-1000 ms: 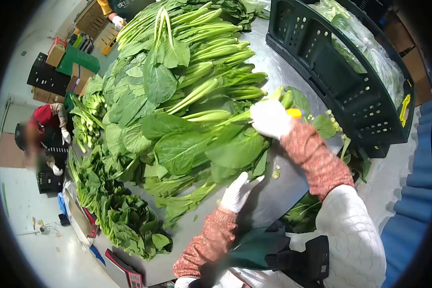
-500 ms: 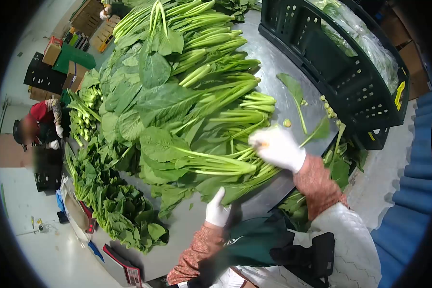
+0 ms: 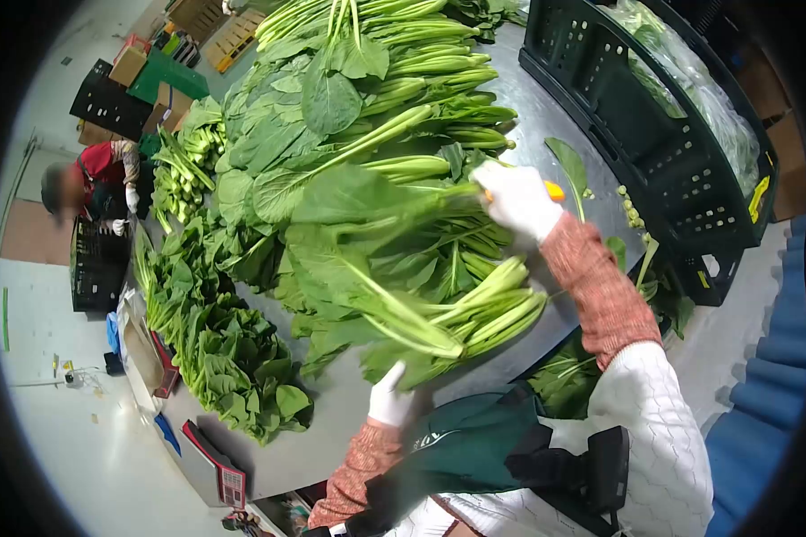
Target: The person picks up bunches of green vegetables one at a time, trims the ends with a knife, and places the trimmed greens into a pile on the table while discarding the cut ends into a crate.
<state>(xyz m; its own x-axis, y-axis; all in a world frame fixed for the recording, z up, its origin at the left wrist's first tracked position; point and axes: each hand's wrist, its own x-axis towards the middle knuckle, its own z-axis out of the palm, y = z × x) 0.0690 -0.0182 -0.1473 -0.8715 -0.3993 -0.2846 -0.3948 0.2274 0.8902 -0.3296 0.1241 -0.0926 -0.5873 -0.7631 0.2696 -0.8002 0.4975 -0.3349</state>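
Note:
My right hand [image 3: 521, 204], in a white glove, is closed on a leafy green stalk [image 3: 358, 204], whose large leaf reaches left over the pile and is blurred. An orange object [image 3: 555, 191], like a handle, sticks out of the same hand; the rest of it is hidden. Lower down, my gloved left hand [image 3: 388, 399] is at the leaf end of the nearest bunch of leafy greens [image 3: 497, 313]. Its thumb points up against the leaves, and the fingers are mostly hidden under them. Behind lies a big pile of leafy greens [image 3: 412, 89] with stems toward the right.
A dark green crate [image 3: 635, 98] with plastic-wrapped greens stands at upper right. Loose leaves and cut stem ends [image 3: 631, 210] lie by it on the metal table [image 3: 519, 98]. More greens [image 3: 233, 367] and a red scale [image 3: 215, 461] are at left. Another person [image 3: 103, 174] works beyond.
My right hand has moved up and raised a stalk, its leaf now sweeping over the pile. The nearest bunch's stems show more openly. My left hand has shifted slightly left and down.

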